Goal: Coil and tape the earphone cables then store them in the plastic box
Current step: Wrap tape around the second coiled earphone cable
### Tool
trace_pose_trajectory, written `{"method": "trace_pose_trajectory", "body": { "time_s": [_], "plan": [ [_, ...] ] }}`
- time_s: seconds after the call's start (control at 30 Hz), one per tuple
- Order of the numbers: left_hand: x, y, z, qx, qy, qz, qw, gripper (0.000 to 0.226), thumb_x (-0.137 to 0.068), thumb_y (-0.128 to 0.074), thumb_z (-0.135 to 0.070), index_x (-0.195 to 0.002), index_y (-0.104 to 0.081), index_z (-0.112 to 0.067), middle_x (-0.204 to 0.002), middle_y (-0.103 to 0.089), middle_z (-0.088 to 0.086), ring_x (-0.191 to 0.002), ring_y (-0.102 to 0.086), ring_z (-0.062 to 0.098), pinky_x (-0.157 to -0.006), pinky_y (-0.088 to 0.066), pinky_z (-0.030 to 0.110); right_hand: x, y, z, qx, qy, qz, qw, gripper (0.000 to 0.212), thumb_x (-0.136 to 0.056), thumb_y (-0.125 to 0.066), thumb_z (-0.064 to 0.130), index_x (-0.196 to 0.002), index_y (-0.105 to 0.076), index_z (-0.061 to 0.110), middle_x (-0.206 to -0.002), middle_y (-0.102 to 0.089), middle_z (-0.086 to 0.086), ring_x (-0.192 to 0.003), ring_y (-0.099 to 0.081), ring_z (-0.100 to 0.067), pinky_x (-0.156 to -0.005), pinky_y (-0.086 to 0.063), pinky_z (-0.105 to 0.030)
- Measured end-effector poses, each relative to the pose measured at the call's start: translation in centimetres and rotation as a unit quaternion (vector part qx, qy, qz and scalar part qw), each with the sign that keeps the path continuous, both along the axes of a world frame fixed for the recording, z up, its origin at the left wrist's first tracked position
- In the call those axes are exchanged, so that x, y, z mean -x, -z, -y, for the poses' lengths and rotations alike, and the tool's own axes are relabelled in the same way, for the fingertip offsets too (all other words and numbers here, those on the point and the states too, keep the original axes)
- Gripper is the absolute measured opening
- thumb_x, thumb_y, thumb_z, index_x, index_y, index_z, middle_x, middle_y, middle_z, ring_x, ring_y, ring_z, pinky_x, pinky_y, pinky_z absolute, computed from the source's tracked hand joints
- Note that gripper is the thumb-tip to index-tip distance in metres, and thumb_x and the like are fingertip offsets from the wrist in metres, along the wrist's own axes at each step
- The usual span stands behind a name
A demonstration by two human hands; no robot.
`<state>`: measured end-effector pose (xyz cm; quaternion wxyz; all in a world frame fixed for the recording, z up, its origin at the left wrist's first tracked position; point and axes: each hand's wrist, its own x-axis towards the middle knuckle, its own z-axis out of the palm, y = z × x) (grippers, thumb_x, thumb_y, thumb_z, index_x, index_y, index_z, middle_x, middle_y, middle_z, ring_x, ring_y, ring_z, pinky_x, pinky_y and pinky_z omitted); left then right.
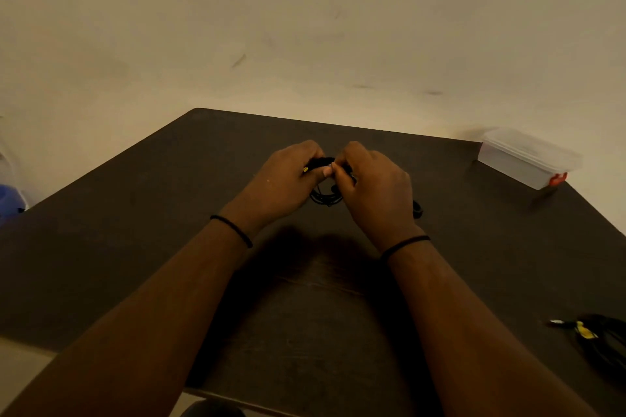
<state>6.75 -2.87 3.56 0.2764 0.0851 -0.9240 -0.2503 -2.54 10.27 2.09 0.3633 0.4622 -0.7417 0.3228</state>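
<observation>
Dark table [169, 247] under dim wall; left hand [281, 179] and right hand [372, 186] both pinching coiled black earphone cable [323, 198] at centre, mid-taping probably; plastic box [528, 157] at two o'clock, lid on; second cable [596, 335] at four o'clock, untouched

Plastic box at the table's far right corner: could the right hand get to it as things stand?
Probably yes: bare table lies between the right hand and the plastic box, but the hand is pinching the coiled earphone cable now.
</observation>
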Motion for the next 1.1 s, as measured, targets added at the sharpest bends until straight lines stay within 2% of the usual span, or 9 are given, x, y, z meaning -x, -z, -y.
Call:
{"method": "trace_pose_trajectory", "body": {
  "time_s": [0.17, 0.3, 0.53, 0.63, 0.7, 0.83, 0.9, 1.0, 1.1],
  "plan": [
    [0.2, 0.4, 0.2, 0.02, -0.015, -0.026, 0.999, 0.013, -0.093, -0.06, -0.028, -0.09, -0.056, -0.016, -0.077, -0.052, -0.012, -0.069, -0.05, 0.002, -0.058, -0.035, 0.01, 0.1, 0.1, -0.1, -0.001, -0.023, 0.02, 1.0, 0.011, -0.088, -0.07, 0.021, -0.084, -0.061, 0.017, -0.068, -0.059, 0.003, -0.058, -0.053, -0.013, -0.047, -0.043, -0.029],
    [0.4, 0.6, 0.4, 0.042, -0.027, -0.054, 0.997, 0.013, -0.091, -0.063, -0.028, -0.085, -0.057, -0.018, -0.075, -0.052, -0.013, -0.069, -0.05, 0.0, -0.059, -0.034, 0.014, 0.3, 0.2, -0.2, 0.0, -0.032, 0.037, 0.999, 0.012, -0.089, -0.07, 0.023, -0.085, -0.06, 0.017, -0.069, -0.06, 0.002, -0.06, -0.053, -0.014, -0.048, -0.047, -0.033],
    [0.5, 0.8, 0.3, 0.036, -0.091, -0.111, 0.989, 0.013, -0.085, -0.069, -0.03, -0.084, -0.059, -0.021, -0.073, -0.058, -0.01, -0.066, -0.054, 0.005, -0.057, -0.043, 0.021, -0.1, 0.0, -0.1, 0.002, -0.051, 0.037, 0.998, 0.012, -0.088, -0.071, 0.022, -0.084, -0.06, 0.017, -0.071, -0.061, 0.001, -0.061, -0.054, -0.014, -0.05, -0.05, -0.035],
    [0.6, 0.8, -0.2, 0.048, -0.098, -0.111, 0.988, 0.012, -0.085, -0.067, -0.026, -0.096, -0.063, -0.022, -0.088, -0.067, -0.004, -0.077, -0.062, 0.011, -0.065, -0.052, 0.027, -0.2, -0.1, 0.0, -0.007, -0.049, 0.03, 0.998, 0.012, -0.089, -0.069, 0.024, -0.085, -0.06, 0.018, -0.071, -0.061, 0.001, -0.061, -0.055, -0.014, -0.049, -0.05, -0.035],
    [0.7, 1.0, -0.4, 0.064, -0.098, -0.12, 0.986, 0.011, -0.086, -0.065, -0.023, -0.097, -0.065, -0.021, -0.091, -0.068, -0.002, -0.08, -0.063, 0.012, -0.068, -0.055, 0.031, -0.3, 0.0, 0.1, -0.01, -0.043, 0.021, 0.999, 0.013, -0.089, -0.069, 0.024, -0.086, -0.059, 0.018, -0.071, -0.061, 0.002, -0.061, -0.055, -0.014, -0.049, -0.05, -0.035],
    [0.9, 1.0, -0.6, 0.052, -0.125, -0.149, 0.98, 0.012, -0.088, -0.066, -0.023, -0.1, -0.065, -0.02, -0.094, -0.069, -0.002, -0.081, -0.062, 0.01, -0.066, -0.048, 0.018, -0.4, -0.2, -0.1, 0.003, -0.044, 0.009, 0.999, 0.013, -0.088, -0.071, 0.021, -0.084, -0.059, 0.018, -0.07, -0.06, 0.002, -0.059, -0.054, -0.013, -0.048, -0.044, -0.027],
    [0.9, 1.0, -0.6, 0.034, -0.143, -0.156, 0.977, 0.016, -0.089, -0.065, -0.023, -0.104, -0.064, -0.019, -0.097, -0.067, -0.002, -0.084, -0.06, 0.01, -0.067, -0.049, 0.022, -0.5, -0.3, -0.1, 0.006, -0.047, 0.004, 0.999, 0.012, -0.088, -0.071, 0.021, -0.085, -0.06, 0.018, -0.071, -0.061, 0.002, -0.06, -0.054, -0.013, -0.048, -0.043, -0.026],
    [0.8, 1.0, -0.9, 0.03, -0.158, -0.159, 0.974, 0.008, -0.09, -0.063, -0.022, -0.097, -0.064, -0.017, -0.093, -0.065, -0.002, -0.082, -0.058, 0.011, -0.068, -0.051, 0.027, -0.6, -0.3, 0.0, 0.009, -0.044, -0.001, 0.999, 0.01, -0.089, -0.07, 0.023, -0.085, -0.061, 0.019, -0.072, -0.062, 0.003, -0.061, -0.055, -0.012, -0.048, -0.045, -0.029],
    [1.2, 1.2, -0.9, 0.04, -0.157, -0.144, 0.976, 0.01, -0.092, -0.06, -0.024, -0.093, -0.068, -0.017, -0.091, -0.064, 0.0, -0.08, -0.056, 0.012, -0.067, -0.046, 0.026, -0.5, -0.2, 0.0, 0.008, -0.041, 0.011, 0.999, 0.01, -0.089, -0.069, 0.024, -0.087, -0.06, 0.019, -0.072, -0.061, 0.002, -0.061, -0.055, -0.013, -0.048, -0.049, -0.034]
  ]
}}
